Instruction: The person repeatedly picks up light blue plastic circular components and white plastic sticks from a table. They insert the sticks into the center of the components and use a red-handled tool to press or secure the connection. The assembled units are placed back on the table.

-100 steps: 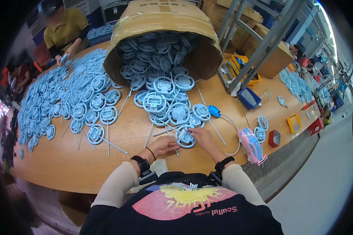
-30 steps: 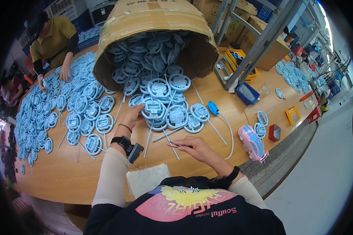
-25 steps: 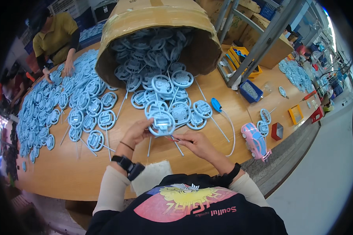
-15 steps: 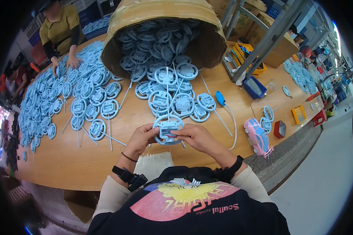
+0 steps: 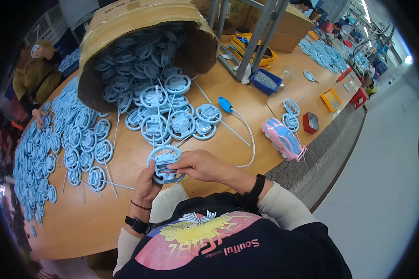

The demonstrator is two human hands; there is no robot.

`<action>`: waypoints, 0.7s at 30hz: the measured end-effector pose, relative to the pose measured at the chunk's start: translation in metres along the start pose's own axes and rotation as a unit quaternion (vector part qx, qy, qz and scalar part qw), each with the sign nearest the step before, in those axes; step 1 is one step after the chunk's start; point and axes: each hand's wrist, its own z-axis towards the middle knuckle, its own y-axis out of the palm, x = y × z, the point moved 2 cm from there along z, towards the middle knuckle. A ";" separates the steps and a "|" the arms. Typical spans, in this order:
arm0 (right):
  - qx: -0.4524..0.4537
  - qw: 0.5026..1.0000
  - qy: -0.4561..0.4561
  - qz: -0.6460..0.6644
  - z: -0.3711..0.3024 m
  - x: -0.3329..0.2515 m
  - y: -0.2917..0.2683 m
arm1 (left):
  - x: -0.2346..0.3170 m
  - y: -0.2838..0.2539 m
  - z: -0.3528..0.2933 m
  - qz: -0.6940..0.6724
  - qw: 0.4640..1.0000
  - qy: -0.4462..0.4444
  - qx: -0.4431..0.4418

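Observation:
A light-blue toy steering wheel with a boxy recess in its middle is held just over the table's near edge. My left hand grips its left rim, thumb uppermost. The fingers of my right hand are pinched together at the recess, where a thin red strand shows. What they pinch is mostly covered by the fingertips. Just beyond lies a pile of similar steering wheels, several with thin pale rods.
A big cardboard drum on its side spills more wheels. On the right are a blue remote-like piece with a white cord, a pink toy car, a blue bin and a red box. A co-worker stands far left.
The whole view has swung, shifting the table and drum leftward. Both my hands stay on the same wheel, with my right fingers still at its recess. The co-worker has raised one hand holding a wheel.

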 end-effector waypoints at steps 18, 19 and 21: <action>-0.013 0.997 0.077 0.009 0.013 0.024 -0.014 | 0.170 -0.113 0.112 0.175 0.954 0.129 0.205; -0.003 0.996 0.084 0.014 0.010 0.024 -0.015 | 0.159 -0.094 0.139 0.236 0.940 0.104 0.224; -0.003 0.995 0.098 0.031 0.009 0.023 -0.015 | 0.156 -0.097 0.187 0.524 0.802 0.059 0.281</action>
